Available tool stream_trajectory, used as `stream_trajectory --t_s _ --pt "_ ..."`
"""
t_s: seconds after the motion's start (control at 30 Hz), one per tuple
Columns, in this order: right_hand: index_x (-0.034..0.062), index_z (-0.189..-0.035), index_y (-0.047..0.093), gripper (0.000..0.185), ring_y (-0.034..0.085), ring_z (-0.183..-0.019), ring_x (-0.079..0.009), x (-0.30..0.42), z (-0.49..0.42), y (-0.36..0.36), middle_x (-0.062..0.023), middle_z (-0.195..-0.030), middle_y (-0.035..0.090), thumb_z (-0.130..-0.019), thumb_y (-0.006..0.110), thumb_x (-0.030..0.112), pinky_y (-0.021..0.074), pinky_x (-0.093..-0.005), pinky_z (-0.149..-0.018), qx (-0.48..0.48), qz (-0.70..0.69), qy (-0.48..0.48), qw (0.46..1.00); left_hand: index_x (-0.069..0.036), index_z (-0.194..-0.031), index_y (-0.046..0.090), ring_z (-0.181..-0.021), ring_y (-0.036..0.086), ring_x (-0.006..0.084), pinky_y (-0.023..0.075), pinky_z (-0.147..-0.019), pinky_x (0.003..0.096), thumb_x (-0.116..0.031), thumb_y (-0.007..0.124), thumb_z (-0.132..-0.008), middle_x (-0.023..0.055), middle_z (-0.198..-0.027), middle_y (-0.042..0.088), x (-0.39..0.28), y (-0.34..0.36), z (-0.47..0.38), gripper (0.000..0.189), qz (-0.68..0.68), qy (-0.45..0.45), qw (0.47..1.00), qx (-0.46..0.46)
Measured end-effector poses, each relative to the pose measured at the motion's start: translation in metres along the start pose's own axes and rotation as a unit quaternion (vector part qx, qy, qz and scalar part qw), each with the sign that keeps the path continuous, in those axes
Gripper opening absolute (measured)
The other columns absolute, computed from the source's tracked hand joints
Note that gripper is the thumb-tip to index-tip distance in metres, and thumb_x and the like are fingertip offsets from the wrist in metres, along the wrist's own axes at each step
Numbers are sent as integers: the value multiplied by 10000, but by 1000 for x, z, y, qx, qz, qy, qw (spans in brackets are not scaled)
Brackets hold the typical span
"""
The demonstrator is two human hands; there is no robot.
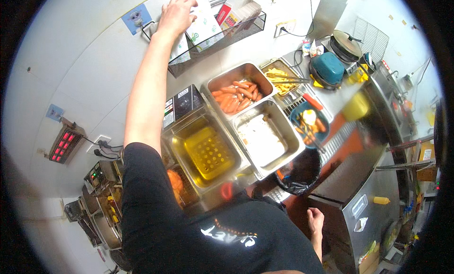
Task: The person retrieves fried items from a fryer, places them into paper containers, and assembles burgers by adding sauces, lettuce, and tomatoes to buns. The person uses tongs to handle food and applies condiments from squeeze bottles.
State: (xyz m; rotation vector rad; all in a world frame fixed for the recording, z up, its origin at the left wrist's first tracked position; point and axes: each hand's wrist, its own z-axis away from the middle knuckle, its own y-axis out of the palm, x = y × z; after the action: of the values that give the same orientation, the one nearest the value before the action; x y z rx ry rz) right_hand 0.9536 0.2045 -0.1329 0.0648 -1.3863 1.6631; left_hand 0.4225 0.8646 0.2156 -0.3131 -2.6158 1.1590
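Observation:
My left hand (178,16) reaches up to a black wire-mesh wall rack (216,41) and touches the top of white printed paper bags (202,29); its grip on them is not clear. Beside them in the rack stand red-and-white printed cardboard sleeves (236,17). Low at my side hangs my right hand (315,217), fingers curled, with nothing visible in it. Before me is a deep fryer (207,151) holding yellow oil over a perforated plate. Behind and right of it, one steel pan holds several sausages (243,96). The adjoining steel pan (262,141) has a pale, crumb-strewn bottom.
French fries (282,79) lie in a wire basket under metal tongs (292,79). A blue pan (309,121) contains food. Below stands a black-lined bin (299,173). Fried food (175,185) sits in a left-hand fryer bay. A steel counter (369,210) is at right.

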Motion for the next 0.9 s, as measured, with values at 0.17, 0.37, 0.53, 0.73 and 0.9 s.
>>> stream_trajectory --t_s 0.17,0.37,0.53,0.73,0.9 --pt "1 -1101 762 246 744 -870 -239 38 -31 6 -168 -959 776 -954 721 194 574 -357 -828 51 23 -84 995 -175 -1121 749 -1227 570 245 448 -1057 454 -122 734 -872 23 -1190 651 -10 1 2 255 -76 200 976 34" --pt "-1 -1028 753 230 731 -845 -370 25 -69 9 -217 -913 743 -933 729 207 568 -421 -770 95 34 -127 987 -133 -980 714 -1135 585 273 472 -997 446 -75 733 -811 33 -1128 650 -6 9 -14 180 -147 240 953 111" --pt "2 -1024 755 221 725 -924 -379 8 -89 0 -218 -983 744 -927 726 198 563 -431 -843 109 22 -87 990 -113 -884 690 -1100 592 276 479 -977 429 -72 729 -779 46 -1033 653 -5 6 -25 119 -129 241 951 148" --pt "2 -998 753 185 724 -918 -366 33 -116 -16 -212 -967 741 -934 717 171 559 -422 -843 134 23 -151 979 -123 -976 753 -948 713 295 600 -748 416 -98 669 -885 73 -1076 707 -50 -42 -30 127 -96 244 965 -6" --pt "-6 -1054 725 173 708 -880 -212 155 -160 -42 -126 -1027 758 -1038 623 133 560 -378 -793 90 -267 -228 932 -70 -1193 685 -1164 698 309 587 -940 429 -101 590 -960 162 -1306 690 -99 -135 57 254 31 204 978 -24"
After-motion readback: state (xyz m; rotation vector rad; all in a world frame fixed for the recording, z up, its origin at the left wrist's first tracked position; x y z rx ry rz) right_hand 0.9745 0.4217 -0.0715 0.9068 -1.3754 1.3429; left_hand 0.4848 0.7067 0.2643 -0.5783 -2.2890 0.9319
